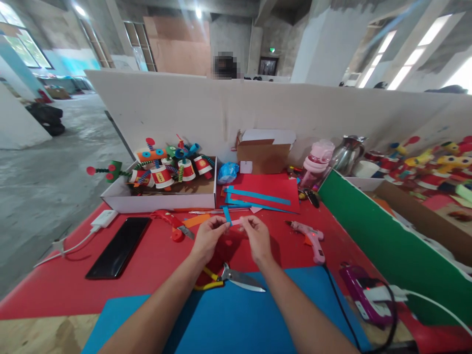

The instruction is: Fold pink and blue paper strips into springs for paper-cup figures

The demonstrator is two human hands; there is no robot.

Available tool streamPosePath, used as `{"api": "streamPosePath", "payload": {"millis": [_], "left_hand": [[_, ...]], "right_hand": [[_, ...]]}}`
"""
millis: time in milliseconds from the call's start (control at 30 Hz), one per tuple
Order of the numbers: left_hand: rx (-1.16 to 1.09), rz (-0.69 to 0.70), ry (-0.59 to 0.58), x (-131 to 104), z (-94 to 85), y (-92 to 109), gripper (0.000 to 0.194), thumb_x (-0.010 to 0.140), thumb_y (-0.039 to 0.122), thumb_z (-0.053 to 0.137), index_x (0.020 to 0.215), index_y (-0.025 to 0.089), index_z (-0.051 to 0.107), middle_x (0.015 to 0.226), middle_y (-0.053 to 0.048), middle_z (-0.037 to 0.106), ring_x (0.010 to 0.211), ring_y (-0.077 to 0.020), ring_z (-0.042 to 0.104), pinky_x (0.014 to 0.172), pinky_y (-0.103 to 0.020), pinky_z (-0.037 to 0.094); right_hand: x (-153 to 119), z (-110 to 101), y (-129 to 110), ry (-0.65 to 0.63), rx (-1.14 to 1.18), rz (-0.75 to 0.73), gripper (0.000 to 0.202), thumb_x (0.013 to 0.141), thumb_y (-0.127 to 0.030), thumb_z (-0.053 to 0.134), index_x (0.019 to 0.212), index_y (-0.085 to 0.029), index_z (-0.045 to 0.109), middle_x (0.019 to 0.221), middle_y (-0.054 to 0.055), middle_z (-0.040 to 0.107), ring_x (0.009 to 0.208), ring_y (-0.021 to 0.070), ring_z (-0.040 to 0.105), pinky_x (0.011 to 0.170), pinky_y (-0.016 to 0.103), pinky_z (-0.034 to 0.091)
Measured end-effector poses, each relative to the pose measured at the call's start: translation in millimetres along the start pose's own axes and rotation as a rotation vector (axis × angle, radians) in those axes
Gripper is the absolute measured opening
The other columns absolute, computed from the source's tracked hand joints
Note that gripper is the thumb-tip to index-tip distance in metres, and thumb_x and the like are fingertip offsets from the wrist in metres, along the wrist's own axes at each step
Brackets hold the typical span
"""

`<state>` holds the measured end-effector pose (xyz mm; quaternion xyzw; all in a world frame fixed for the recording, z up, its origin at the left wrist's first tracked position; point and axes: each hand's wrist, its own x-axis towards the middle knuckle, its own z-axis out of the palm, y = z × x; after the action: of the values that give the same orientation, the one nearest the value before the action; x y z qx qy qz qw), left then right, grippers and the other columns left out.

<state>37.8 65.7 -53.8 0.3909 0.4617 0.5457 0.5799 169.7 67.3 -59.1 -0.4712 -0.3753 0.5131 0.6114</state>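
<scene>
1. A red surface [70, 290], with a white board [177, 108] behind it, fills your head view.
2. Your left hand [209, 238] has its grip pinched on a blue strip [226, 215], where it meets a pink strip [236, 222].
3. Your right hand [257, 238] pinches the pink strip's other end.
4. Both strips sit beyond the scissors [243, 280], left of the glue gun [312, 238].

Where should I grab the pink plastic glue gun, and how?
Probably by its pink handle, with the right hand, once free, coming from the near right: the handle slants toward you, while the nozzle points left, away from that approach.
</scene>
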Motion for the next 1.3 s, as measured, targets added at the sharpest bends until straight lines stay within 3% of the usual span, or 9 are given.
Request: {"api": "streamPosePath", "payload": {"millis": [67,133,267,433,600,933,1300], "left_hand": [[-0.049,-0.013,-0.007,0,-0.2,2,0.028,0.056,0.034,0.078,0.066,0.015,0.060,0.053,0.003,0.057,0.050,-0.0074,0.049,0.048,-0.019,0.038],[-0.096,-0.040,-0.028,0,0.2,2,0.029,0.055,0.034,0.079,0.066,0.015,0.060,0.052,0.004,0.056,0.049,-0.0068,0.049,0.047,-0.018,0.037],[-0.151,-0.105,-0.063,-2,1.8,1,0.032,0.054,0.034,0.080,0.069,0.015,0.059,0.055,0.003,0.058,0.051,-0.0087,0.054,0.051,-0.021,0.042],[-0.198,-0.124,-0.051,0,1.6,-3,0.036,0.052,0.034,0.082,0.070,0.014,0.059,0.059,0.002,0.061,0.055,-0.0109,0.059,0.056,-0.023,0.047],[-0.204,-0.116,-0.014,-1,0.6,0,0.035,0.052,0.034,0.082,0.069,0.015,0.057,0.057,0.003,0.061,0.051,-0.0099,0.056,0.050,-0.022,0.045],[-0.043,-0.043,-0.056,-3,1.5,-1,0.031,0.058,0.039,0.078,0.064,0.015,0.058,0.053,0.003,0.058,0.049,-0.0094,0.052,0.048,-0.022,0.045],[0.091,0.070,-0.001,-2,2.0,-1,0.022,0.059,0.034,0.075,0.062,0.016,0.063,0.060,0.001,0.065,0.058,-0.0116,0.056,0.059,-0.023,0.045]], "right_hand": [[3,-1,-2,0.089,0.136,0.026,0.030,0.068,-0.048,0.068,0.067,-0.019,0.063,0.063,0.000,0.062,0.056,0.0115,0.053,0.056,0.024,0.043],[4,-2,-2,0.086,0.214,0.096,0.030,0.063,-0.047,0.072,0.068,-0.019,0.063,0.063,-0.001,0.061,0.054,0.0105,0.052,0.054,0.023,0.043],[1,1,2,-0.142,0.196,0.220,0.024,0.054,-0.033,0.079,0.068,-0.019,0.065,0.060,-0.004,0.060,0.052,0.0091,0.051,0.056,0.023,0.044],[-3,6,4,-0.206,0.214,0.181,0.022,0.057,-0.034,0.078,0.070,-0.021,0.066,0.065,-0.003,0.062,0.057,0.0099,0.053,0.062,0.024,0.047],[-5,6,4,-0.212,0.162,0.150,0.024,0.059,-0.032,0.078,0.076,-0.021,0.066,0.073,-0.002,0.065,0.064,0.0116,0.058,0.067,0.025,0.048],[-5,3,3,-0.171,-0.051,0.040,0.017,0.064,-0.031,0.073,0.068,-0.019,0.062,0.064,-0.001,0.065,0.060,0.0136,0.060,0.063,0.026,0.048],[-3,3,3,-0.202,-0.049,0.093,0.027,0.061,-0.040,0.075,0.071,-0.018,0.063,0.064,0.001,0.068,0.061,0.0164,0.066,0.066,0.030,0.055]]}}
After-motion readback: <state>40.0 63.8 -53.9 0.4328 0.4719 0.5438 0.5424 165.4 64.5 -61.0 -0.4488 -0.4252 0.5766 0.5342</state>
